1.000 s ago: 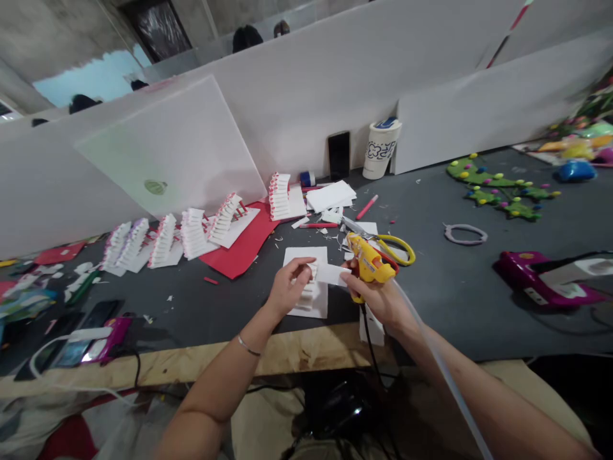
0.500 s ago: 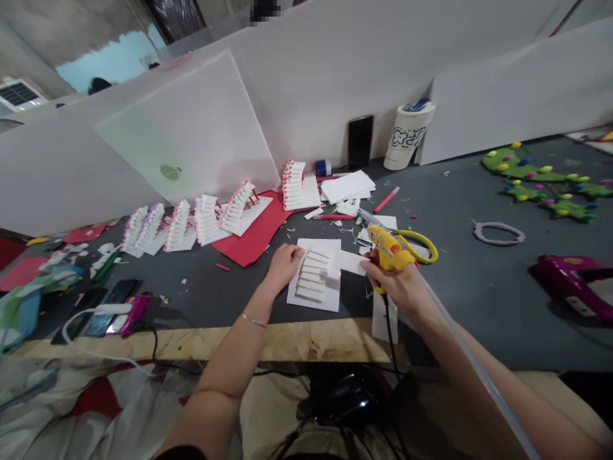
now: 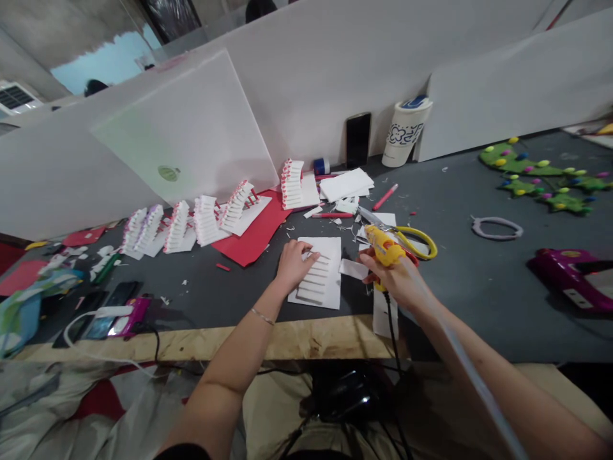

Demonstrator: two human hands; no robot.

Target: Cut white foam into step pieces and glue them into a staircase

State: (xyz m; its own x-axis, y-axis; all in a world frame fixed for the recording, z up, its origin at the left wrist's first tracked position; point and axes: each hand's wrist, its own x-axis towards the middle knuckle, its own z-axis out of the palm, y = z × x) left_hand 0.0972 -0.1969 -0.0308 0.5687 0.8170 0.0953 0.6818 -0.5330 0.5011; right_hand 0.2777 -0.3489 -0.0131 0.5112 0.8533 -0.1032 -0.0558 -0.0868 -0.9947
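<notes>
A white card (image 3: 332,287) with a column of thin strips lies flat near the table's front edge. Over its upper left part is my left hand (image 3: 295,263), thumb and fingers bent together at the top strips; whatever is between the fingertips is too small to name. My right hand (image 3: 390,271) grips a yellow glue gun (image 3: 384,246), its nozzle pointing up and left and a long clear stick running back from it. Beside the right fingertips, a small white piece (image 3: 353,269) touches or nearly touches the card's right edge.
Yellow-handled scissors (image 3: 416,243) lie beyond the glue gun. Red paper (image 3: 256,239) and a row of small white pieces (image 3: 205,220) stand to the left. A cup (image 3: 406,133) and phone (image 3: 358,139) stand behind; a purple device (image 3: 569,281) is right.
My left hand has moved right, from the card's left edge onto its top strips. The small white piece beside my right hand now lies lower and tilted. The glue gun remains in my right hand.
</notes>
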